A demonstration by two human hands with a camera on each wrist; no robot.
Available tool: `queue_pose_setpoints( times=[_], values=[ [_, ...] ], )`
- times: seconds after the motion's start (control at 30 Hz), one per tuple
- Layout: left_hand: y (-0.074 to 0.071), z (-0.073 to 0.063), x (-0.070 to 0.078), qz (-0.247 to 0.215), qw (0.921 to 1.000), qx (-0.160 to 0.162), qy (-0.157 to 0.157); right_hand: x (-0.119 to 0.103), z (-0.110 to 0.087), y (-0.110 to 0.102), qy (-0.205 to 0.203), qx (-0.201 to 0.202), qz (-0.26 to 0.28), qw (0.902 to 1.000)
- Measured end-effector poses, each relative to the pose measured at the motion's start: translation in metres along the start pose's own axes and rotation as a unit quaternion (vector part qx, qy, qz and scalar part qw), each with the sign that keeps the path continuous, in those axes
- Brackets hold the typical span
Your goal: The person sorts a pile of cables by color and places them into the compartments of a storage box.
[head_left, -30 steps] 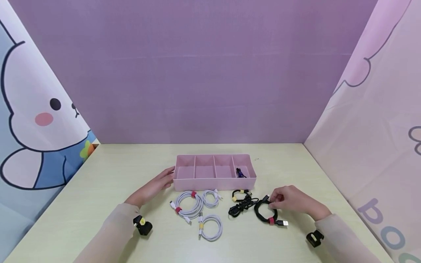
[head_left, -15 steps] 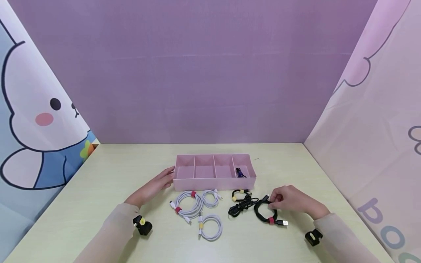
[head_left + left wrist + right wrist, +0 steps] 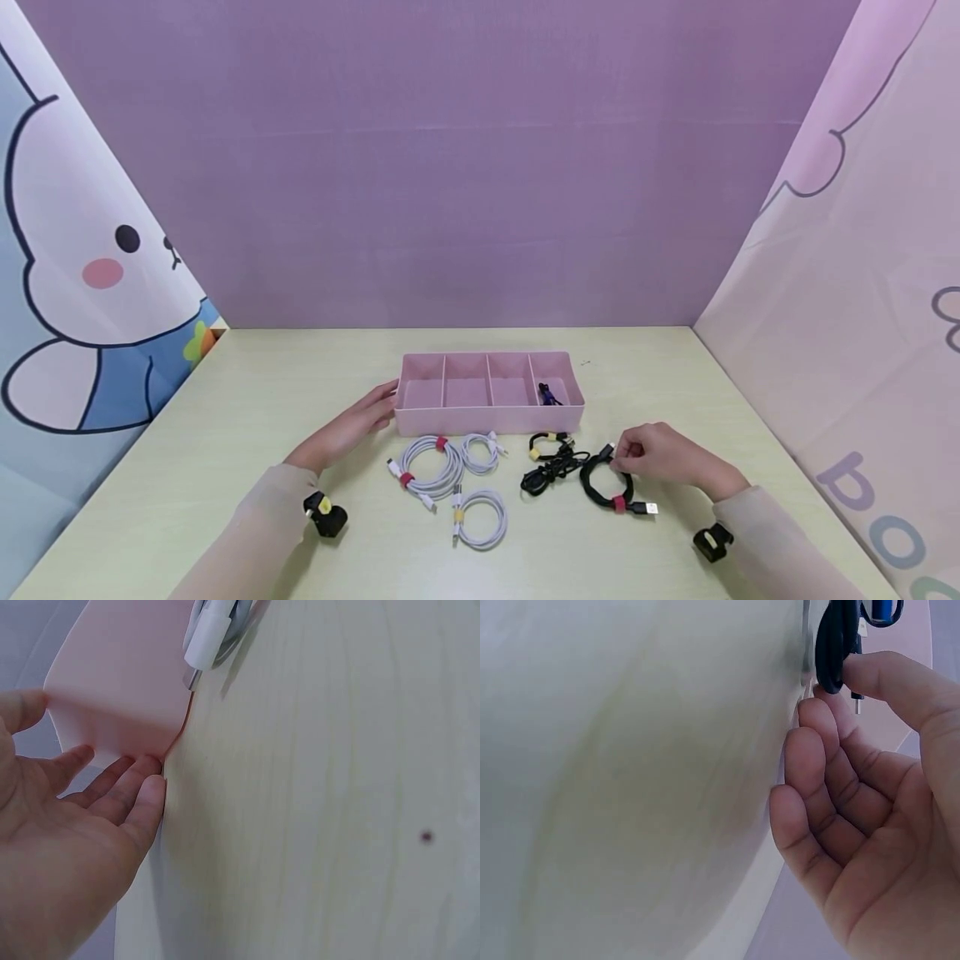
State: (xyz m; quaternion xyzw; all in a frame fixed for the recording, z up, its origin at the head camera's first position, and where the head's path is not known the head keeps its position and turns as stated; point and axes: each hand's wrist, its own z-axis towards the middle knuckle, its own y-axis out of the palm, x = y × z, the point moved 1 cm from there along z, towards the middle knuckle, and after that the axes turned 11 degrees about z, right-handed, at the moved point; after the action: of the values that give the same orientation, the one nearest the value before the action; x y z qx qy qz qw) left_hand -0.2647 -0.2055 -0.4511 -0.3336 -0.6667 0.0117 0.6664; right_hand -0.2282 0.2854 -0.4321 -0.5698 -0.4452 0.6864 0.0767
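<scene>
The left hand (image 3: 358,427) rests its relaxed fingers against the left end of a pink divided organizer box (image 3: 489,421), seen close up in the left wrist view. At the right, the right hand (image 3: 666,454) pinches the edge of a coiled black USB cable (image 3: 588,490) between thumb and index finger. A red tie (image 3: 618,503) binds this coil, which lies near the table surface. In the right wrist view the thumb overlaps the black cable (image 3: 838,645), and the other fingers curl loosely beside it. A small dark cable (image 3: 547,395) lies in the box's rightmost compartment.
Before the box lie a large white cable coil (image 3: 452,477) with red ties, a small white coil (image 3: 468,460) and a white coil with a yellow tie (image 3: 501,533). Bundled black cables (image 3: 553,473) sit left of the right hand. A purple panel (image 3: 465,167) stands behind the table.
My right wrist has shifted very slightly to the left, its fingertips staying at the black cable. The left hand, the box and the other cables have not moved.
</scene>
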Motion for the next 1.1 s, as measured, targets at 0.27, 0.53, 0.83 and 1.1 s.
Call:
queue_pose_setpoints(
  times=[0.27,0.53,0.83,1.1],
  values=[
    [0.0007,0.0001,-0.0001,-0.001,1.0,0.001,0.003,0.0026,0.0016,0.0005,-0.007,0.014,0.006,0.9999],
    [0.0011,-0.0005,-0.0007,0.003,1.0,0.001,0.004,0.006,0.0032,0.0016,-0.008,0.004,0.012,0.9999],
    [0.0007,-0.0002,-0.0018,0.003,1.0,-0.001,0.004,0.0024,0.0015,-0.0006,-0.028,-0.001,0.019,0.9994],
    [-0.0001,0.0008,-0.001,-0.001,1.0,-0.002,0.004,-0.0002,0.0022,-0.0056,-0.048,-0.011,0.036,0.9982]
  ],
)
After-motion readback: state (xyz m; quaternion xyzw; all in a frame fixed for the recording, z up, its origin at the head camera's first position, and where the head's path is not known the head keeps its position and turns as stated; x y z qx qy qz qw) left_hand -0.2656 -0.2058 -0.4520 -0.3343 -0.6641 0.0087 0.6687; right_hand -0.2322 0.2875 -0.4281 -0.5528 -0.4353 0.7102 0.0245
